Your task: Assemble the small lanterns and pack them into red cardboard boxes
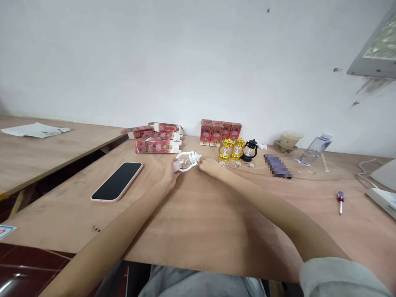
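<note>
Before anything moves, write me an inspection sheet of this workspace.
Surface: light-brown wooden table, small dark marks front left.
Work things: white plastic lantern with clear body, held tilted; two gold lanterns and one black lantern upright.
Clutter: black phone in pink case, opened red cardboard boxes, dark-handled metal screwdriver.
Hands: left hand at lantern's base, right hand at its top.
Cables: thin white cable, far right.
Surroundings: pale wall, marked at right.

So the plywood tabletop (pixel 192 231) has a pink-cased phone (pixel 117 182) lying on it, plus a heap of opened red boxes (pixel 158 146) and a row of upright red ones (pixel 215 134). Two gold lanterns (pixel 232 150), a black lantern (pixel 250 151) and a little screwdriver (pixel 340 198) are sitting on there too.
</note>
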The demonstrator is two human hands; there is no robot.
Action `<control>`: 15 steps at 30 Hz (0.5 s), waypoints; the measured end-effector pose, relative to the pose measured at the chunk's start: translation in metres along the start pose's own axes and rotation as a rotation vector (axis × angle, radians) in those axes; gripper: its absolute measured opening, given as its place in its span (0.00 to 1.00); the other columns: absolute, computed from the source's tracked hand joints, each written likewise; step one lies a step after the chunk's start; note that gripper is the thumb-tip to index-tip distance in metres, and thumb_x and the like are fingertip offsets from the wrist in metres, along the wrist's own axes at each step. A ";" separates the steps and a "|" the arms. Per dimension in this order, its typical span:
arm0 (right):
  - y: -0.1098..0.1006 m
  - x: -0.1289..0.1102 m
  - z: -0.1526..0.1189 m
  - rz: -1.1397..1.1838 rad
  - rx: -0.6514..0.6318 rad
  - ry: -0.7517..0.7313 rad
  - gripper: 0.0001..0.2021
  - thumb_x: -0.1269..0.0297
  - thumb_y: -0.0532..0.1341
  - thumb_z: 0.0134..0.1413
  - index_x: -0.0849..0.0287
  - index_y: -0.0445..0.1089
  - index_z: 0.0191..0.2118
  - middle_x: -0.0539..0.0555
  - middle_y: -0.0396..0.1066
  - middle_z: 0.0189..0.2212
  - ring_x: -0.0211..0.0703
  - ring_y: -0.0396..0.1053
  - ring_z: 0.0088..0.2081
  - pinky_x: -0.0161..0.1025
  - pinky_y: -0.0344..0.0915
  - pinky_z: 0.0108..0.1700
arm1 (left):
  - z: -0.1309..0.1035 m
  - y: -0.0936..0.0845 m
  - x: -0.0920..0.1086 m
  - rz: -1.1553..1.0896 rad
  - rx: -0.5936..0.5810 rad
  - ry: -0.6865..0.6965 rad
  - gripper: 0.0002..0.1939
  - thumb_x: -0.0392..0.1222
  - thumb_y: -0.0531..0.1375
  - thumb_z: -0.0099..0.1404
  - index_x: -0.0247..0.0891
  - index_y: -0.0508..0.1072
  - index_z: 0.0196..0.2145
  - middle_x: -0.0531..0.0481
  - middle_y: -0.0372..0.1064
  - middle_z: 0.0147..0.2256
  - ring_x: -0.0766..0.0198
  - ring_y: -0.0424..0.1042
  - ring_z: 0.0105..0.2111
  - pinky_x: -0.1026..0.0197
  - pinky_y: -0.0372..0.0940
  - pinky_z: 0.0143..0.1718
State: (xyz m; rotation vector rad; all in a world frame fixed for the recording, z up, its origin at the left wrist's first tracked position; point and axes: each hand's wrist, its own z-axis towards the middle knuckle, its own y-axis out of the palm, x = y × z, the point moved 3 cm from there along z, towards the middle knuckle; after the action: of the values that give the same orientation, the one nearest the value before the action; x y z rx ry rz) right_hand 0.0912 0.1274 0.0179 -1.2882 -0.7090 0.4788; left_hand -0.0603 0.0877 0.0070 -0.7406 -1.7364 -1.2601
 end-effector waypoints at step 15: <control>0.016 0.011 -0.138 1.534 0.483 0.432 0.15 0.53 0.59 0.51 0.61 0.69 0.33 0.53 0.73 0.31 0.35 0.67 0.25 0.35 0.65 0.28 | -0.032 0.019 -0.024 0.245 -0.117 0.070 0.12 0.46 0.59 0.46 0.36 0.65 0.27 0.56 0.63 0.24 0.66 0.67 0.25 0.63 0.66 0.27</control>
State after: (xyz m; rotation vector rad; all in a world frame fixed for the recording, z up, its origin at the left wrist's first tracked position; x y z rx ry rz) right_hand 0.1981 0.0429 -0.0119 -1.1925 0.8743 1.4149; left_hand -0.0238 0.0634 -0.0011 -0.9354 -1.4757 -1.2107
